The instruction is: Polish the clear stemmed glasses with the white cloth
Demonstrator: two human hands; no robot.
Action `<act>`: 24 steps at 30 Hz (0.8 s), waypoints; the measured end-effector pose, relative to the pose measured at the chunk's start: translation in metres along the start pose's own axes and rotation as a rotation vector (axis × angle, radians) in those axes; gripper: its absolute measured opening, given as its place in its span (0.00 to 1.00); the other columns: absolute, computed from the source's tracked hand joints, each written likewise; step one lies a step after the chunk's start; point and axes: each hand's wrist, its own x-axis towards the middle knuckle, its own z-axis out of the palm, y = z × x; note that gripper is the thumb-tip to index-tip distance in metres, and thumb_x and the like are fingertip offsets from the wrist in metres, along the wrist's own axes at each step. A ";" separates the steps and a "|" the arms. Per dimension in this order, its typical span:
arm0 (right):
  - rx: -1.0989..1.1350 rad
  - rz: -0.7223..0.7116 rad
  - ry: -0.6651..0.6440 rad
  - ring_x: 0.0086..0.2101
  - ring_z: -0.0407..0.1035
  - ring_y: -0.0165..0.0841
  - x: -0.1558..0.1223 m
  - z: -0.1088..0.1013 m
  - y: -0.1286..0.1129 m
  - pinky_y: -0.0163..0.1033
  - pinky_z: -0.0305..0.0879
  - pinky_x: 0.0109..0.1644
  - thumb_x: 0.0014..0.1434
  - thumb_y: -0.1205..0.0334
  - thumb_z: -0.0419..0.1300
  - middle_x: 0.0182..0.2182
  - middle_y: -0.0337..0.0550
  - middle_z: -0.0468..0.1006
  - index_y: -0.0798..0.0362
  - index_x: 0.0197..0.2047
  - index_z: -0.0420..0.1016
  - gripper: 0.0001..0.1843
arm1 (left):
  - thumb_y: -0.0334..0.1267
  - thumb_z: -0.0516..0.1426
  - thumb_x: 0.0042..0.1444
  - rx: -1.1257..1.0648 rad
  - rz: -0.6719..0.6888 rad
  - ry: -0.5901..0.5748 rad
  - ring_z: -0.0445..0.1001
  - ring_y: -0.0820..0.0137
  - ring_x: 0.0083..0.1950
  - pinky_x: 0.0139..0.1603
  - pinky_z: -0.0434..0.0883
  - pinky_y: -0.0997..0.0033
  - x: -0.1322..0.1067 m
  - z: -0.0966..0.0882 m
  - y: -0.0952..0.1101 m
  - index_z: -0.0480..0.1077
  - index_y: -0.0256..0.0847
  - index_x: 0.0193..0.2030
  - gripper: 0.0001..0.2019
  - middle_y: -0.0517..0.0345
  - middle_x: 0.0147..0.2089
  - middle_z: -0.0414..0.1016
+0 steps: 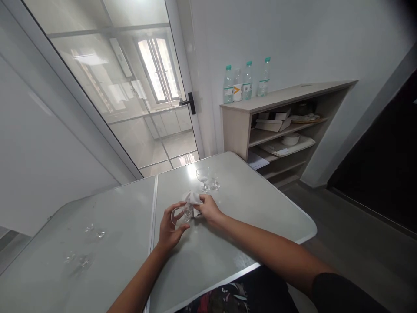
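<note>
My left hand [168, 228] is wrapped around the bowl of a clear stemmed glass [181, 216], which lies tilted on its side just over the table. Pinched in my right hand [210, 209] is a crumpled white cloth [193, 198], pressed against the stem and foot end of that glass. The foot is mostly hidden by the cloth and fingers. Just beyond my hands, a stemmed glass [202, 176] stands upright, with a second, fainter glass [215, 184] beside it on the right.
Several clear glass pieces [100, 234] sit on the left part of the table [127, 208], hard to make out. A pale strip [154, 213] divides the tabletop. Behind are a glazed door [153, 130] and a shelf unit [236, 124] with plastic bottles [247, 81] on top.
</note>
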 end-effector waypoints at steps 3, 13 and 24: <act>-0.096 -0.021 0.028 0.29 0.69 0.33 0.000 -0.004 -0.001 0.34 0.61 0.31 0.45 0.50 0.71 0.26 0.39 0.76 0.58 0.33 0.78 0.19 | 0.38 0.70 0.52 0.033 -0.010 -0.036 0.70 0.51 0.67 0.63 0.73 0.40 0.000 -0.001 0.001 0.67 0.49 0.60 0.30 0.46 0.61 0.72; -0.689 -0.316 0.042 0.37 0.71 0.34 -0.006 -0.014 -0.033 0.36 0.65 0.43 0.50 0.74 0.53 0.35 0.42 0.79 0.53 0.36 0.80 0.16 | 0.47 0.69 0.52 0.246 0.083 0.251 0.72 0.52 0.60 0.49 0.75 0.57 0.010 -0.002 0.011 0.68 0.45 0.59 0.29 0.44 0.59 0.72; -1.462 -0.538 -0.650 0.32 0.76 0.37 -0.042 0.001 -0.037 0.41 0.67 0.35 0.55 0.59 0.63 0.61 0.51 0.69 0.45 0.60 0.71 0.28 | 0.48 0.69 0.52 0.198 -0.173 0.280 0.73 0.59 0.56 0.50 0.75 0.62 0.015 -0.009 0.002 0.69 0.46 0.61 0.30 0.46 0.61 0.71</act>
